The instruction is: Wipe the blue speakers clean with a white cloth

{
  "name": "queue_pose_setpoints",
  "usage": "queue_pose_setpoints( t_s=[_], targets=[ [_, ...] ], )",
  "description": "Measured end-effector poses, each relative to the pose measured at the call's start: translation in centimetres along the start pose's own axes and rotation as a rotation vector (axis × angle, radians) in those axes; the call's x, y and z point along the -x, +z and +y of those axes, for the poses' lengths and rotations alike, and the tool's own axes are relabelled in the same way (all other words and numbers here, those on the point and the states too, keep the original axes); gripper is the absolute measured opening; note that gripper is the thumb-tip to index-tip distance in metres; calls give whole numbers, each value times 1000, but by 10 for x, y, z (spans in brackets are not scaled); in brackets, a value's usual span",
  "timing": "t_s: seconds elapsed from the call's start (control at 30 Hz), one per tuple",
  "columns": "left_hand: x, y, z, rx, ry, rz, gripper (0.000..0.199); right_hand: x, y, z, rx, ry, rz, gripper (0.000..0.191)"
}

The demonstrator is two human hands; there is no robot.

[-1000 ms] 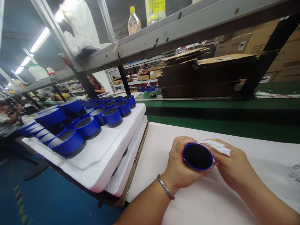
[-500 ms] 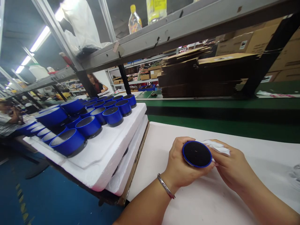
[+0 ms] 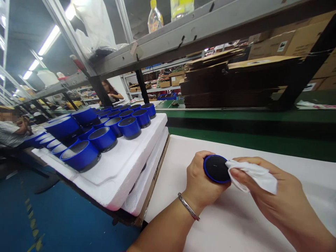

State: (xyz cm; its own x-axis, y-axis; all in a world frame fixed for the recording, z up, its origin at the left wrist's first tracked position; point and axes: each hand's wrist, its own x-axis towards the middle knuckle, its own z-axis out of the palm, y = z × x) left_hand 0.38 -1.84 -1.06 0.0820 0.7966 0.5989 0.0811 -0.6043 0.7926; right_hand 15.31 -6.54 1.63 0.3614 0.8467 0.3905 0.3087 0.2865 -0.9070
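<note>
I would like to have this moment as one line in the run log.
left hand: grips black-topped blue cylinder | right hand: holds white cloth at its rim | nearby: more blue cylinders on white foam tray

Engraved silver-toned bangle [image 3: 188, 207] around bare left wrist.

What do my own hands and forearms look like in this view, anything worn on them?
The left hand has a narrow silver-coloured metal bangle at its wrist, with what looks like a patterned surface. The right hand shows no glove, ring or bracelet. Both hands are bare, and no sleeve shows on either forearm.
</note>
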Motion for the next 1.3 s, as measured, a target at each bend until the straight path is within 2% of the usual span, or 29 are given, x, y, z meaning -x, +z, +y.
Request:
queue_pose_setpoints(
  t_s=[0.1,0.23,0.4,0.53,0.6,0.7,1.0,1.1,1.2,1.3],
  targets=[
    [1,0,-3,-48,-1,48,62,10,9,-1,167,-19,11,44],
    [-1,-3,-4,-103,-43,107,53,18,22,-5,172,-178,-18,33],
    [-1,0,0,-115,-112,129,59,16,27,-4,175,-62,53,41],
    [-1,1,0,-123,-122,140,57,20,31,-4,196,-143,79,35],
    [-2,1,0,-127,-144,155,58,20,34,-4,175,-131,58,38],
    [-2,1,4,-101,-208,149,57,16,35,-2,192,-85,104,46],
    [-5,0,10,-44,-318,133,52,17,37,5,224,-121,91,43],
    [-4,1,10,-59,-305,142,50,13,41,3,153,-19,101,40],
    [1,5,12,-68,-209,162,51,6,39,3,103,157,152,44],
    [4,9,11,-19,-145,130,57,0,33,8,74,231,195,51]
  ],
)
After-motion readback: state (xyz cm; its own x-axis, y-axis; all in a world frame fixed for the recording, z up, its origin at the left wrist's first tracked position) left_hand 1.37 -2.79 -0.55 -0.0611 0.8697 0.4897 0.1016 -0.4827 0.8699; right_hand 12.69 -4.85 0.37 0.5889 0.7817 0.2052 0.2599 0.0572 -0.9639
